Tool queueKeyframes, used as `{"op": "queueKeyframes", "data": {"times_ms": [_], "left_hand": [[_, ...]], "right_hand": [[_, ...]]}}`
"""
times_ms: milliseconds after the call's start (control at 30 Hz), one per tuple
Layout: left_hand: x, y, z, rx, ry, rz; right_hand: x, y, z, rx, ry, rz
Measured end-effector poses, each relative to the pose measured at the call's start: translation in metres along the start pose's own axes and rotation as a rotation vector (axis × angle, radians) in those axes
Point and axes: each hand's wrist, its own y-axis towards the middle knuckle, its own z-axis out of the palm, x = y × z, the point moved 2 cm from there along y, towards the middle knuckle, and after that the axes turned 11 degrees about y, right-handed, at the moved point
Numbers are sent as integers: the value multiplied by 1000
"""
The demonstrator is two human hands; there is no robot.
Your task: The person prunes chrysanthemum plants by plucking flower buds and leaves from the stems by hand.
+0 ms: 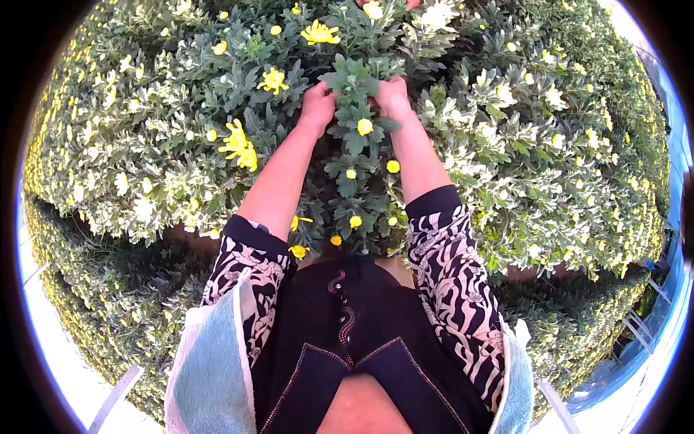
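Both hands reach forward into a dense bed of green plants with yellow flowers. My left hand (318,108) is at the left side of a leafy stem (354,90), its fingers curled and partly behind leaves. Across from it, my right hand (392,98) is at the stem's right side, fingers bent in and largely covered by leaves. What either hand grips is hidden. A yellow bud (364,126) sits just below and between the hands. Open yellow blooms (272,81) stand to the left of my left hand.
Flowering plants (535,145) spread on both sides. Part of another person's hand (410,3) shows at the top edge. Darker gaps (188,242) separate the rows. Blue sheeting (676,137) runs along the right edge.
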Motion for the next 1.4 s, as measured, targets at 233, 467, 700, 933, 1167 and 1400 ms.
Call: {"op": "queueKeyframes", "data": {"times_ms": [233,467,700,933,1167,1400], "left_hand": [[4,2,-2,18,195,48],[11,4,-5,-176,-163,-223],[60,37,-36,-303,715,-220],[18,7,-27,-5,-11,-158],[29,4,-20,80,-89,-117],[21,-11,-25,63,-99,-123]], "right_hand": [[-28,6,-15,183,-346,-248],[-10,-26,-16,157,-27,-24],[-31,-21,-47,69,-281,-12],[5,-54,-33,-55,245,19],[5,-53,-30,-113,270,5],[-11,-54,-48,-124,194,-28]]}}
